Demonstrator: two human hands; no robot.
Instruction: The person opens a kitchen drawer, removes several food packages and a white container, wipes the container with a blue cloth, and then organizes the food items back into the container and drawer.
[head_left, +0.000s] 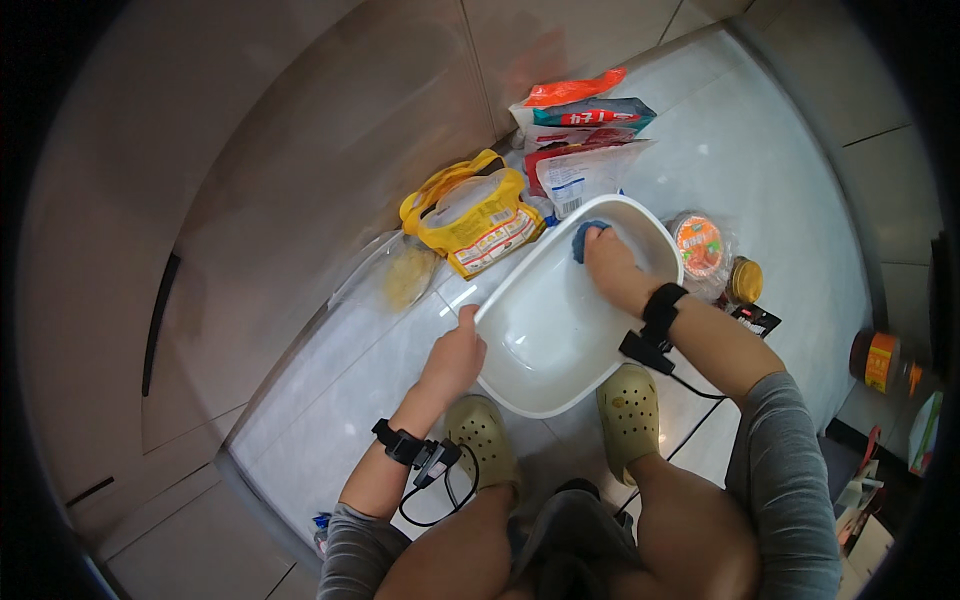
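A white plastic basin (559, 322) is held tilted in front of my feet, its inside facing me. My left hand (455, 356) grips its left rim, with the fingers partly hidden behind the wall. Inside the basin, my right hand (613, 264) presses a blue cloth (589, 238) against the inner wall near the far end. Most of the cloth is covered by my fingers. Each wrist wears a black strap with a cabled device.
Beyond the basin stand yellow food packages (480, 217) and several plastic food bags (589, 142). A plastic-wrapped round tub (699, 246) and a yellow-lidded jar (745, 280) sit to the right. Cabinet fronts (360, 112) rise at left; my clogs (628, 412) flank the basin's near end.
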